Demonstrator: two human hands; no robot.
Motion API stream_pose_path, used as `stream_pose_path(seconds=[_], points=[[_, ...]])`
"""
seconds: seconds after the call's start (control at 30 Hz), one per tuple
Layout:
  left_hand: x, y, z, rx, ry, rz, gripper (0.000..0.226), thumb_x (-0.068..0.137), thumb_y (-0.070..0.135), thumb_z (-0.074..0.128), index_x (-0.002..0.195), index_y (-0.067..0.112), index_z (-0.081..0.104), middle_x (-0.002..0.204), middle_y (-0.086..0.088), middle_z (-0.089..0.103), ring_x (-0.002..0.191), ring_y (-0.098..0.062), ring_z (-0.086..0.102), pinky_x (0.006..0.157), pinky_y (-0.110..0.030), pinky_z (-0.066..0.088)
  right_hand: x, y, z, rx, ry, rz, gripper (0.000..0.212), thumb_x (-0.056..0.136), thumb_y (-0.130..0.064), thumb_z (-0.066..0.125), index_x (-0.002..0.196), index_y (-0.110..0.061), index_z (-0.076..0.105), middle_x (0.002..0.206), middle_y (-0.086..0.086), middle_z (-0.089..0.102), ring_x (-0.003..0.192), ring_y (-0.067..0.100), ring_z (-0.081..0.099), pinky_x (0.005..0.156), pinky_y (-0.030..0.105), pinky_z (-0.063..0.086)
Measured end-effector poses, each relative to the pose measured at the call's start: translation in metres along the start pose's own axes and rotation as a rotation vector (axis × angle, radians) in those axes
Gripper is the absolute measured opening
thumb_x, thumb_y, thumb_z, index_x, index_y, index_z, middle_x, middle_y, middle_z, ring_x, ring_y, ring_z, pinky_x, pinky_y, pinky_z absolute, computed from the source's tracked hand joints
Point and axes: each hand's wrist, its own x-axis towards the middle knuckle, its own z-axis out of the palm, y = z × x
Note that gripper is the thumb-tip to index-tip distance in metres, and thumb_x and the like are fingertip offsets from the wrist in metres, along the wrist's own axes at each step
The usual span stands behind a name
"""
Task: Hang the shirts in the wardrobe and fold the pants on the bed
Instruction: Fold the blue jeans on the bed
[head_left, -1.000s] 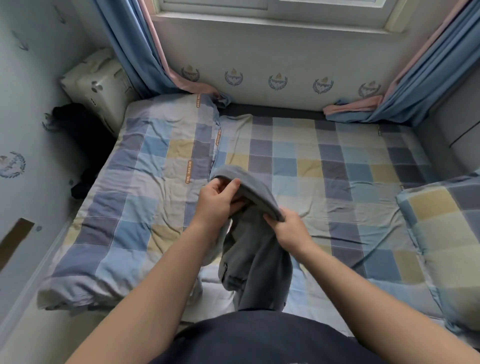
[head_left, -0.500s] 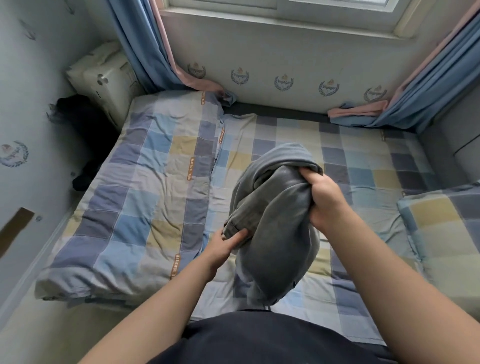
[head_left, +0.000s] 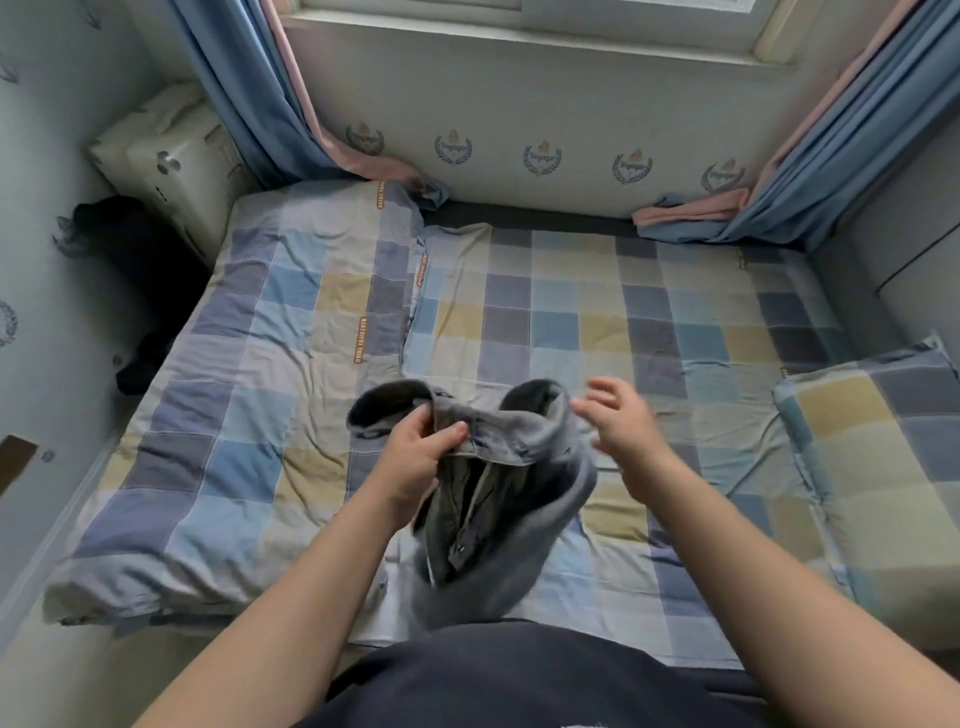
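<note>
1. The bed (head_left: 597, 322) fills most of the view, covered in a sheet checked in blue, grey and pale yellow, and runs up to the wall under the window.
2. A folded quilt (head_left: 249, 395) in the same check lies on the left part of the bed, and its near edge hangs over the side.
3. Blue curtains with pink lining hang at both sides of the window. The left curtain (head_left: 260, 93) ends on the far corner of the quilt, and the right curtain (head_left: 831, 171) pools on the far right of the bed.
4. A matching pillow (head_left: 883, 457) lies at the right edge of the bed.
5. A white box (head_left: 171, 161) stands in the far left corner beside the bed, with a dark heap (head_left: 140, 249) just in front of it.
6. The grey pants (head_left: 519, 509) are held up over the near middle of the bed in front of the person. The waistband is on top with the fly open, and the rest hangs in a bunch towards the bed's near edge.
7. The hands are apart. The left hand (head_left: 415, 457) pinches the waistband between thumb and fingers.
8. The right hand (head_left: 623, 426) is spread and loose just beside the right end of the waistband. It is blurred, so whether it touches the cloth cannot be told.
9. A button (head_left: 459, 545) shows on the open fly.
</note>
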Motion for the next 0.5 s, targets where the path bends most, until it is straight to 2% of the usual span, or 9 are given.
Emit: stream_pose_path(seconds=[0.1,0.17,0.23,0.33,0.4,0.5], points=[[-0.003,0.02,0.006,0.314,-0.143,0.142,0.028,0.092,-0.007,0.06,0.091,0.019,0.07,0.084,0.006,0.071,0.081,-0.011,0.065,0.077,-0.024,0.052,-0.016,0.0,0.008,-0.006,-0.293,-0.11,0.047,0.096,-0.016,0.065,0.14,-0.024,0.05,0.135,0.003,0.059,0.115,0.01,0.061,0.079,0.019,0.054],[-0.006,0.035,0.004,0.612,-0.25,0.218,0.044,0.089,-0.01,0.059,0.081,0.033,0.07,0.083,0.013,0.067,0.081,-0.007,0.061,0.079,-0.022,0.048,-0.017,-0.009,0.011,-0.017,-0.374,-0.216,0.05,0.099,-0.011,0.06,0.144,-0.028,0.047,0.139,0.0,0.056,0.119,0.004,0.059,0.078,0.014,0.052],[-0.012,0.045,0.003,0.863,-0.305,0.256,0.052,0.085,-0.012,0.054,0.078,0.037,0.07,0.091,0.016,0.063,0.088,-0.003,0.061,0.084,-0.021,0.046,-0.013,-0.023,0.015,-0.031,-0.425,-0.266,0.05,0.098,-0.019,0.058,0.145,-0.033,0.046,0.144,-0.002,0.053,0.125,0.005,0.054,0.088,0.018,0.05],[-0.026,0.049,0.007,1.095,-0.335,0.331,0.047,0.079,-0.01,0.048,0.087,0.028,0.075,0.104,0.016,0.064,0.098,-0.011,0.061,0.089,-0.027,0.049,-0.006,-0.041,0.022,-0.159,-0.493,-0.264,0.061,0.09,-0.039,0.066,0.147,-0.041,0.043,0.153,-0.004,0.043,0.139,0.013,0.043,0.106,0.035,0.041],[-0.033,0.048,0.011,1.203,-0.322,0.379,0.045,0.079,-0.006,0.049,0.093,0.028,0.076,0.107,0.015,0.066,0.099,-0.015,0.061,0.085,-0.032,0.051,-0.001,-0.047,0.026,-0.327,-0.521,-0.287,0.07,0.091,-0.034,0.071,0.15,-0.044,0.035,0.16,-0.005,0.032,0.145,0.015,0.031,0.117,0.04,0.033],[-0.039,0.046,0.012,1.296,-0.324,0.414,0.043,0.078,-0.003,0.05,0.091,0.03,0.076,0.101,0.011,0.067,0.098,-0.02,0.06,0.079,-0.039,0.052,0.007,-0.053,0.03,-0.709,-0.503,-0.388,0.083,0.084,-0.017,0.068,0.151,-0.049,0.03,0.166,-0.005,0.013,0.153,0.021,0.01,0.123,0.053,0.018]])
